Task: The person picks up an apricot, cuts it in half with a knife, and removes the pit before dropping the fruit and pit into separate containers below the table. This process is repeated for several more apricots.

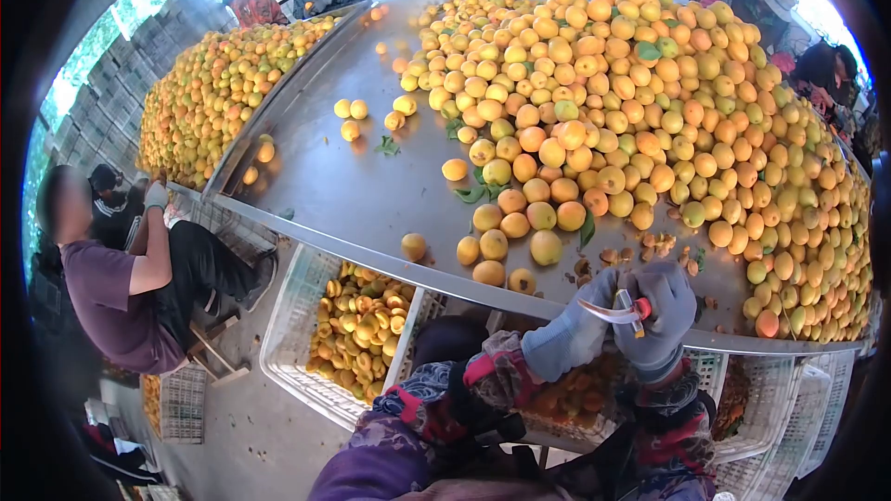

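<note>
Grey-gloved, the right hand (pixel 666 308) closes around a curved tool (pixel 608 313) at the worktop's (pixel 348 195) near edge, the left hand (pixel 568 336) bent beside it, its grip unclear, with orange fruit (pixel 640 116) heaped towards the far right corner.

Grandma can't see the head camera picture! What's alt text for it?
The gloved left hand and right hand meet at a small curved tool by a metal table heaped with round orange fruit. Other people and a crate of fruit pieces are nearby.
</note>
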A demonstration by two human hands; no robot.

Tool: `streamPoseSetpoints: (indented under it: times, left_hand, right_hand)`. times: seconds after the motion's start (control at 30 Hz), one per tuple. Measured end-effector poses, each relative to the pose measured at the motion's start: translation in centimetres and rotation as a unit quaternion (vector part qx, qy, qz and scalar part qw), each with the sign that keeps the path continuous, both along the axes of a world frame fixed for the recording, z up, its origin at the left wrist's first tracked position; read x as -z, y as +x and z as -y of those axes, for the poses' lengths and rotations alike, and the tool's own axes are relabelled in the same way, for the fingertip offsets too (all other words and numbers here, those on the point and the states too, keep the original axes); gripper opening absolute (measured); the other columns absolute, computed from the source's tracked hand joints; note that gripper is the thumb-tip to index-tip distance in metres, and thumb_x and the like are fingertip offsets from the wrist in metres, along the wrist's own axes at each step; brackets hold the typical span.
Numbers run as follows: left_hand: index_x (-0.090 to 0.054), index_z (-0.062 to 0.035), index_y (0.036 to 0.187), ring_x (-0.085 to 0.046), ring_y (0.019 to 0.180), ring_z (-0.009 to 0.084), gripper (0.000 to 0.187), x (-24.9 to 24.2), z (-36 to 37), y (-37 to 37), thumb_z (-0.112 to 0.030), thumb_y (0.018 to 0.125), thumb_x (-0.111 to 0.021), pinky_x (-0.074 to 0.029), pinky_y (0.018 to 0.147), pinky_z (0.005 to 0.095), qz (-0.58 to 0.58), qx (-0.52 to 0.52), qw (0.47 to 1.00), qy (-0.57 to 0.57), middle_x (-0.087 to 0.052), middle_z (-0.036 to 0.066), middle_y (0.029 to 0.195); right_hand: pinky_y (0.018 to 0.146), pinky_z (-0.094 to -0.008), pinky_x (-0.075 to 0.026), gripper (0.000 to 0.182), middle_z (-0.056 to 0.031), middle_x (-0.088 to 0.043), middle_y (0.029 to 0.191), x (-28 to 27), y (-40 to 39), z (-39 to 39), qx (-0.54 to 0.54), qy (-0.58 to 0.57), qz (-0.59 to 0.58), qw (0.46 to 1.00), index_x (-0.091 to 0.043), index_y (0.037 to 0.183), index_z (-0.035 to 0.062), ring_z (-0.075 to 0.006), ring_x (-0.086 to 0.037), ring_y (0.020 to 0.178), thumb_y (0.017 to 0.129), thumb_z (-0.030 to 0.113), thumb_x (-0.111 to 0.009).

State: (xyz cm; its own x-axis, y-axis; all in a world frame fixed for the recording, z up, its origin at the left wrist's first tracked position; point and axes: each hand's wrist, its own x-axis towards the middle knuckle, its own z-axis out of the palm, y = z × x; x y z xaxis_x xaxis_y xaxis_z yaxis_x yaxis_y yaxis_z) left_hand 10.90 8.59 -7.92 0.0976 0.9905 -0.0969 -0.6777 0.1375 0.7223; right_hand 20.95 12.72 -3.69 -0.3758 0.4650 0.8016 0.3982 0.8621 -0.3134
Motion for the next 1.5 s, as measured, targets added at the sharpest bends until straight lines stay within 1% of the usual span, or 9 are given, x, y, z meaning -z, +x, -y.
streamPoseSetpoints:
  times: [0.27, 0.63, 0.7, 0.73, 0.83, 0.9, 1.17, 1.37, 1.5]
  left_hand:
    - [-0.049, -0.0081, 0.106, -0.05, 0.082, 0.0045, 0.023, 0.9, 0.3, -0.5, -0.025, 0.092, -0.055, -0.046, 0.068, 0.0226, 0.041, 0.037, 0.998, -0.034, -0.053, -0.001, 0.095]
    - [-0.049, -0.0062, 0.107, -0.056, 0.088, 0.0106, 0.022, -0.3, -0.6, -0.9, -0.017, 0.088, -0.054, -0.048, 0.073, 0.0264, -0.193, 0.043, 0.971, 0.135, -0.057, 0.003, 0.094]
    - [-0.048, -0.0063, 0.113, -0.059, 0.084, 0.0129, 0.03, 2.7, -2.7, 0.6, -0.022, 0.088, -0.055, -0.05, 0.074, 0.0308, 0.134, 0.044, 0.983, -0.115, -0.059, 0.003, 0.097]
    - [-0.042, -0.0055, 0.126, -0.062, 0.084, 0.0206, 0.041, 5.3, -4.0, 2.6, -0.024, 0.091, -0.05, -0.049, 0.074, 0.0344, -0.083, -0.162, 0.974, 0.133, -0.061, 0.009, 0.098]
    - [-0.034, -0.0036, 0.134, -0.062, 0.088, 0.0301, 0.046, -0.7, -1.5, 1.2, -0.024, 0.093, -0.043, -0.047, 0.076, 0.035, -0.383, -0.222, 0.87, 0.219, -0.06, 0.017, 0.105]
    - [-0.026, -0.0014, 0.138, -0.059, 0.097, 0.0378, 0.05, -1.5, -0.6, 0.9, -0.023, 0.095, -0.037, -0.046, 0.079, 0.0361, -0.412, -0.161, 0.882, 0.162, -0.055, 0.024, 0.11]
    - [-0.039, -0.001, 0.13, -0.047, 0.105, 0.0105, 0.039, 1.4, -0.6, 1.8, -0.022, 0.098, -0.039, -0.039, 0.092, 0.0264, -0.176, -0.215, 0.944, 0.181, -0.053, 0.007, 0.113]
    - [-0.046, -0.002, 0.122, -0.049, 0.102, 0.0123, 0.031, 2.6, -1.5, 1.0, -0.019, 0.098, -0.037, -0.04, 0.092, 0.0263, -0.039, -0.181, 0.975, 0.123, -0.053, 0.006, 0.112]
    - [-0.049, -0.0041, 0.117, -0.05, 0.1, 0.0123, 0.029, 3.5, -1.8, 0.6, -0.022, 0.099, -0.037, -0.041, 0.09, 0.0264, -0.209, -0.242, 0.94, 0.117, -0.053, 0.005, 0.11]
  right_hand:
    - [0.052, -0.0373, -0.042, 0.021, -0.0068, -0.051, 0.069, 0.7, 0.5, -0.5, -0.038, 0.0, 0.038, 0.999, -0.051, 0.071, 0.0078, -0.0275, -0.053, 0.061, 0.062, 0.003, -0.07]
    - [0.055, -0.0366, -0.043, 0.014, -0.0092, -0.051, 0.069, 0.8, 1.3, -1.8, -0.079, 0.019, 0.074, 0.994, -0.056, 0.074, 0.0065, -0.0288, -0.054, 0.063, 0.067, 0.007, -0.069]
    - [0.058, -0.033, -0.043, 0.012, -0.0097, -0.055, 0.072, 1.7, 1.1, -1.5, -0.022, -0.127, -0.082, 0.988, -0.059, 0.079, 0.0045, -0.0274, -0.055, 0.065, 0.07, 0.006, -0.066]
    - [0.062, -0.0283, -0.043, 0.01, -0.0069, -0.059, 0.076, 1.9, 0.5, -1.2, -0.019, -0.205, -0.174, 0.963, -0.06, 0.085, 0.0018, -0.0186, -0.056, 0.067, 0.078, 0.008, -0.062]
    - [0.064, -0.0246, -0.043, 0.013, -0.0033, -0.06, 0.079, 2.4, 0.8, -1.1, -0.06, -0.437, -0.338, 0.832, -0.061, 0.088, -0.0003, -0.01, -0.054, 0.072, 0.084, 0.012, -0.06]
    - [0.066, -0.0229, -0.044, 0.015, -0.0015, -0.06, 0.081, 2.2, 0.5, -0.2, -0.073, -0.421, -0.332, 0.841, -0.06, 0.09, -0.0013, -0.0061, -0.053, 0.074, 0.088, 0.014, -0.057]
    - [0.054, -0.0206, -0.039, 0.007, -0.0006, -0.057, 0.072, 2.9, -1.9, 1.1, -0.048, -0.353, -0.355, 0.865, -0.057, 0.086, -0.0022, -0.0061, -0.051, 0.062, 0.083, 0.004, -0.059]
    - [0.058, -0.0249, -0.039, 0.004, -0.0039, -0.051, 0.07, 2.8, -2.6, 0.0, -0.018, -0.284, -0.241, 0.928, -0.055, 0.079, -0.0024, -0.012, -0.049, 0.064, 0.079, 0.0, -0.058]
    - [0.059, -0.0288, -0.038, 0.005, -0.0082, -0.049, 0.07, 2.2, -3.6, -0.7, -0.015, -0.223, -0.2, 0.954, -0.052, 0.075, -0.002, -0.0196, -0.048, 0.062, 0.075, -0.002, -0.057]
